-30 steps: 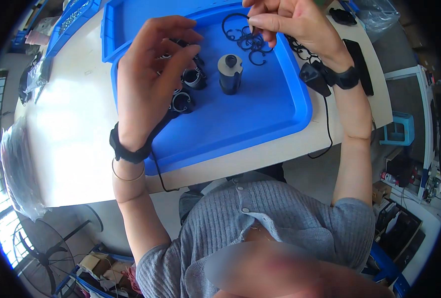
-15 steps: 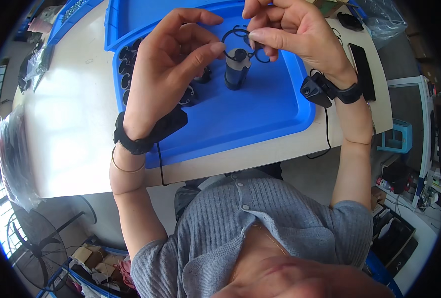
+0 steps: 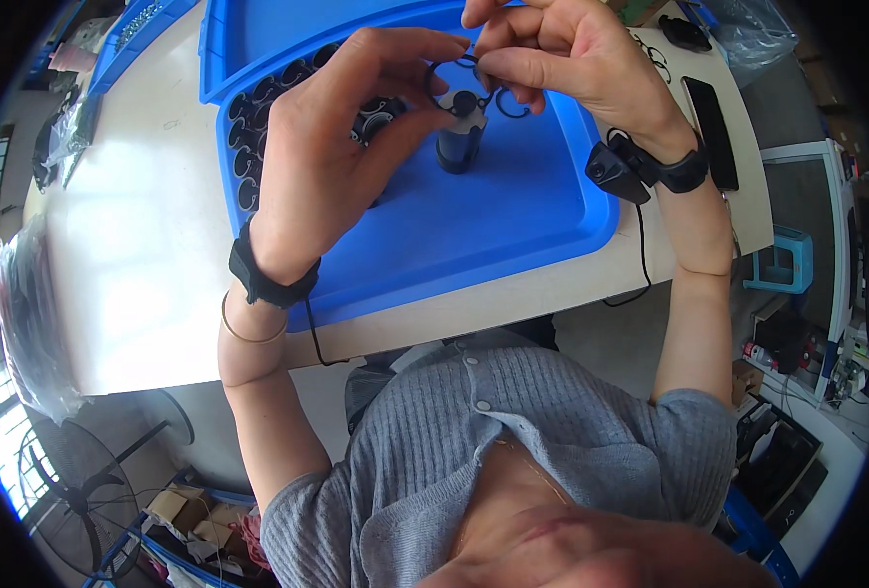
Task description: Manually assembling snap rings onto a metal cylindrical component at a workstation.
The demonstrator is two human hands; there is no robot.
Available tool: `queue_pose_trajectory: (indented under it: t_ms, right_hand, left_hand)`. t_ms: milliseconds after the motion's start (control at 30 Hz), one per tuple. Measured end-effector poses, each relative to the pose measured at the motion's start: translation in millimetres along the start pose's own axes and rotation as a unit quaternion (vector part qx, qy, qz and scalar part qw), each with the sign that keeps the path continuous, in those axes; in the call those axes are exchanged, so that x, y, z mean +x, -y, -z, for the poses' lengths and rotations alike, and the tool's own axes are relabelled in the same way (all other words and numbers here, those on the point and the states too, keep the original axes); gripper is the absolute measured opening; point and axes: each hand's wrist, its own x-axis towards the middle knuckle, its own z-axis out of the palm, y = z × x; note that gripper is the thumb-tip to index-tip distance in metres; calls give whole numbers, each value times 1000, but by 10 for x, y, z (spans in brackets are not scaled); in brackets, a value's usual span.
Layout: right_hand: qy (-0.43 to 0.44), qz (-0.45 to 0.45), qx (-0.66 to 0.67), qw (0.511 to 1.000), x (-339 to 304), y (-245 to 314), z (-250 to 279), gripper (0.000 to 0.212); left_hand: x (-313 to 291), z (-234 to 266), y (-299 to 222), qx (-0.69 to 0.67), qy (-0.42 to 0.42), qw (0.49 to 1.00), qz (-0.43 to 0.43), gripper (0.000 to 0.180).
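Observation:
Between my two hands a thin black snap ring (image 3: pixel 431 86) is stretched over the top of an upright cylinder (image 3: pixel 459 147), dark below with a grey upper part and a round black centre. My left hand (image 3: pixel 322 147) grips the ring's left side, thumb below and fingers above. On the other side, my right hand (image 3: pixel 581 73) pinches the ring between thumb and fingers. Another black ring (image 3: pixel 515 116) shows just below my right fingers; whether it is held or lies on the tray, I cannot make out. The cylinder stands in a blue tray (image 3: pixel 513 235).
Several dark cylindrical parts (image 3: pixel 246 162) stand at the tray's left, partly behind my left hand. To the right lie a phone (image 3: pixel 711 132), loose black rings (image 3: pixel 658 61) and a small black object (image 3: pixel 684 33). Cables hang from bands on both wrists.
My left hand has turned, its thumb now nearer the cylinder's top. Both hands and the ring have shifted slightly left.

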Motion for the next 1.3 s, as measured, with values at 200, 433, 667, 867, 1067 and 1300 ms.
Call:
queue_pose_trajectory:
  t_ms: [200, 433, 667, 867, 1067, 1300]
  right_hand:
    - [-2, 9, -22, 1000, 18, 68, -10, 30]
    - [-31, -18, -68, 997, -26, 142, -36, 25]
    - [5, -44, -105, 993, -17, 149, -12, 28]
    - [25, -19, -115, 993, -24, 145, -18, 29]
    - [39, -39, -149, 987, -3, 168, -37, 28]
    - [62, -54, -136, 987, 3, 176, -22, 29]
  left_hand:
    - [9, 15, 14, 14, 3, 1000, 2, 46]
    - [-19, 19, -50, 76, 48, 995, 32, 56]
    - [-14, -17, -58, 72, 53, 995, 50, 59]
    - [-11, -23, -35, 63, 61, 995, 53, 59]
    - [-10, -13, -38, 57, 67, 995, 54, 59]
    - [-19, -27, -36, 51, 70, 994, 63, 60]
